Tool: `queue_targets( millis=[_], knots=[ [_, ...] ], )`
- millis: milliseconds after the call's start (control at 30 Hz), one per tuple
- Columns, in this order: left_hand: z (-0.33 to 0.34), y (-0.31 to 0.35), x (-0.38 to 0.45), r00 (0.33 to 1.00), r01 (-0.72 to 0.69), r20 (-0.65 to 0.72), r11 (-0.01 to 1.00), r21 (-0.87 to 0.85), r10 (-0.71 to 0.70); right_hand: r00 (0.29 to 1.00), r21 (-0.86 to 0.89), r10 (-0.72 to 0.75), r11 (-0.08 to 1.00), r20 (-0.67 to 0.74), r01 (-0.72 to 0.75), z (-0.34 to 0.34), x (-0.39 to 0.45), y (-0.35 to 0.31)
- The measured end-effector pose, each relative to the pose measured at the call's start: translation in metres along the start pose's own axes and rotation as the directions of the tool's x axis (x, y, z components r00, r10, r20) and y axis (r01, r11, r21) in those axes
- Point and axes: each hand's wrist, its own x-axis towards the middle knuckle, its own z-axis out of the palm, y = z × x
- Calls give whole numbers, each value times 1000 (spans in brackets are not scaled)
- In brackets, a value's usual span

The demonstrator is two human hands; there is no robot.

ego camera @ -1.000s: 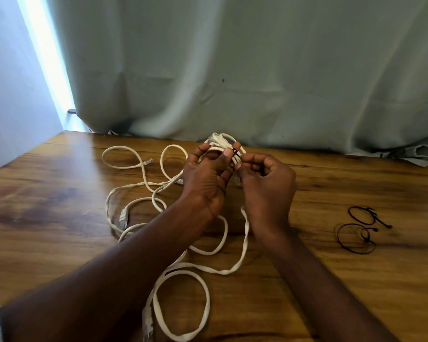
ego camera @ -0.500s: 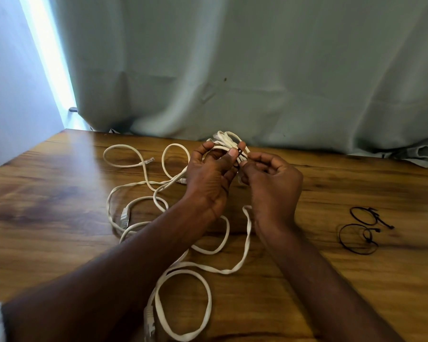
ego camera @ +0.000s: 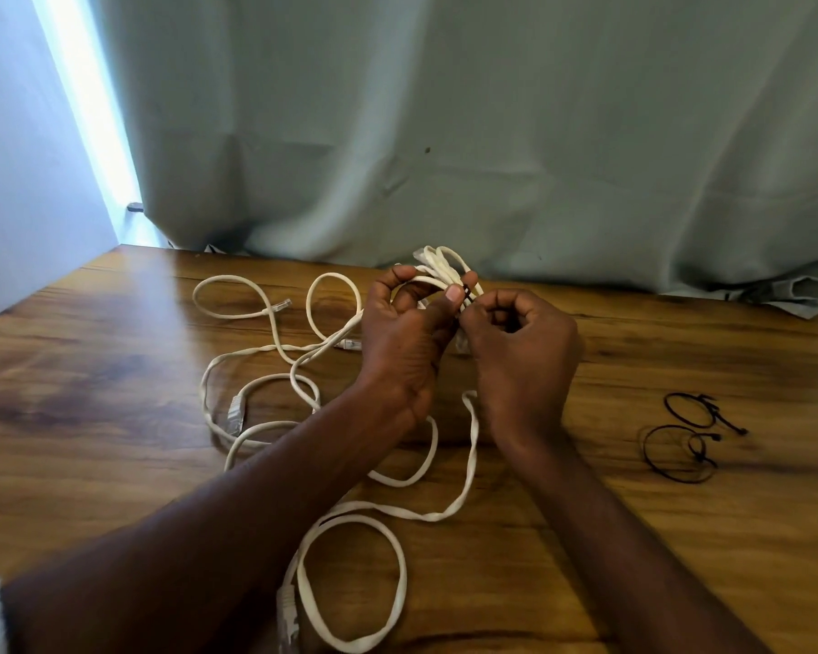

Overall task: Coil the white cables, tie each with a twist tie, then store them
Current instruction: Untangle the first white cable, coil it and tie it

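Observation:
My left hand [ego camera: 404, 342] grips a small coiled bundle of white cable [ego camera: 445, 266] held up above the wooden table [ego camera: 91, 417]. A thin black twist tie [ego camera: 467, 295] wraps the bundle where my thumb presses. My right hand [ego camera: 520, 351] pinches that tie with its fingertips, right against the left thumb. Loose white cable [ego camera: 275, 389] sprawls in loops on the table below and left of my hands, with clear plugs showing. A flat white cable loop [ego camera: 350, 582] lies near the front edge.
Two black twist ties [ego camera: 685, 431], looped into rings, lie on the table at the right. A pale green curtain [ego camera: 445, 134] hangs along the table's far edge. A wall and a bright gap stand at the left.
Both hands stay at the bundle; the right hand's fingers have curled tighter on the tie and shifted slightly right. The loose cable on the table has not moved.

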Motion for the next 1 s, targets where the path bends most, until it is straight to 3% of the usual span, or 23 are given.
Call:
queue_targets(
  millis=[133,367,633,767,867,1000],
  knots=[
    [1,-1,-3,1000,2,12,1000,25,-3,996,-39,-84,996,3,84,-2,0,-4],
    [0,0,1,1000,14,0,1000,-4,-14,998,-12,-57,998,4,57,-2,4,-2],
    [-3,6,6,997,29,-73,995,-91,-36,983,136,180,974,37,-184,7,2,5],
    [-2,4,4,997,46,-56,997,-66,-50,999,54,42,998,-12,-42,2,4,1],
    [-2,4,4,998,37,-53,998,-53,-39,996,-66,-84,994,32,86,-3,6,-2],
    [-3,1,3,999,21,-33,1000,-8,-21,984,-85,-164,982,75,171,-7,7,-4]
  ],
)
